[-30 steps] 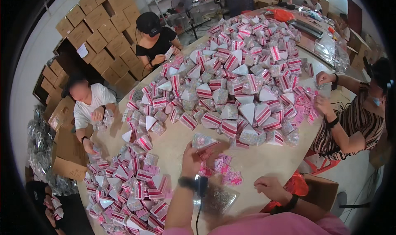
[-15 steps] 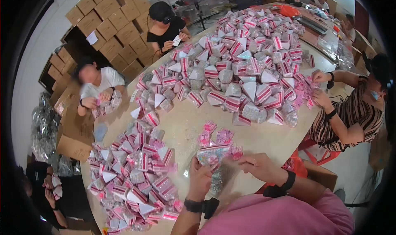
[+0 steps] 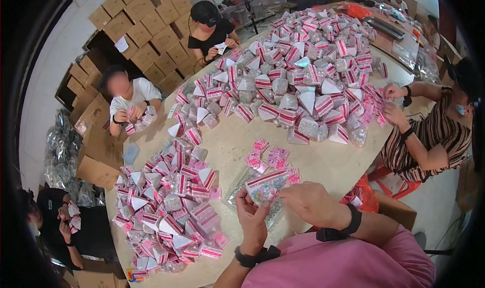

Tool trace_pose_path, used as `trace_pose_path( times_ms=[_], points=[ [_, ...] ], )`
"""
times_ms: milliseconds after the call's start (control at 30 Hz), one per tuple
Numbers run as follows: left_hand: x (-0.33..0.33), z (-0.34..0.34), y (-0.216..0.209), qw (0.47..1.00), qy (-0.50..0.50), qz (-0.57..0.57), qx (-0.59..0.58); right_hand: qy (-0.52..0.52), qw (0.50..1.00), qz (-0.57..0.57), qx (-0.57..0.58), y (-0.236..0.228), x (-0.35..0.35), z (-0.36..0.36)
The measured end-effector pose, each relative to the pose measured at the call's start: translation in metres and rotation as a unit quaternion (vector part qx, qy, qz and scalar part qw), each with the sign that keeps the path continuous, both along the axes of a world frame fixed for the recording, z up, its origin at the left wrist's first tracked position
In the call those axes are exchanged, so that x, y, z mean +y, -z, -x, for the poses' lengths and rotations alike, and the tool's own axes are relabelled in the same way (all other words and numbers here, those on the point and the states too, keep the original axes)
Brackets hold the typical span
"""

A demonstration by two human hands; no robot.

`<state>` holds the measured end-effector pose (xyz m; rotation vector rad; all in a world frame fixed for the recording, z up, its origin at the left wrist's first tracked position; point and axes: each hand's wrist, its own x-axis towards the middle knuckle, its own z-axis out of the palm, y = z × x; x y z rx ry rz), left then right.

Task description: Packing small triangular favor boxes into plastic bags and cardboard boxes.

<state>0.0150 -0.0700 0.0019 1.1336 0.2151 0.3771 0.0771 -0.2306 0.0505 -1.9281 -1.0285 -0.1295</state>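
A small clear packet of colourful beads [image 3: 267, 188] with a pink-and-white striped top edge is held tilted above the table. My left hand [image 3: 252, 218] grips its lower left side between thumb and fingers. At the packet's right edge, my right hand [image 3: 314, 205] is closed, its fingertips pinched there and partly hidden by the hand itself. Just beyond the packet lie several small pink printed cards [image 3: 278, 157]. Beneath my hands is a clear plastic bag [image 3: 274, 218] with silvery glints, partly covered by them.
Striped packets form a heap [image 3: 172, 207] at my left and a larger pile [image 3: 288, 80] across the table [image 3: 222, 151]. Co-workers sit around it, one in a striped top [image 3: 424, 131] at right. Brown cartons [image 3: 146, 25] are stacked behind; a red bag [image 3: 365, 196] hangs near my right elbow.
The bead packet has tilted and its beads now face me more clearly. My right hand has come in left against its edge. The view has shifted slightly.
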Motion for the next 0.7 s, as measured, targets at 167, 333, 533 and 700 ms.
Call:
trace_pose_path(
  times_ms=[167,333,533,700],
  points=[
    [-0.009,0.003,-0.003,1.0,-0.004,-0.022,-0.004,0.009,1.0,0.013,-0.001,-0.002,-0.004,0.003],
    [-0.014,0.002,-0.004,0.999,0.004,-0.035,-0.009,0.029,0.999,0.011,-0.014,-0.001,-0.007,0.005],
    [-0.018,0.001,-0.006,0.998,0.001,-0.056,-0.01,0.028,0.999,0.017,-0.011,-0.001,-0.011,0.005],
    [-0.018,0.002,-0.005,0.997,-0.001,-0.081,-0.017,0.041,0.999,0.019,0.008,0.001,-0.01,0.005]
  ],
)
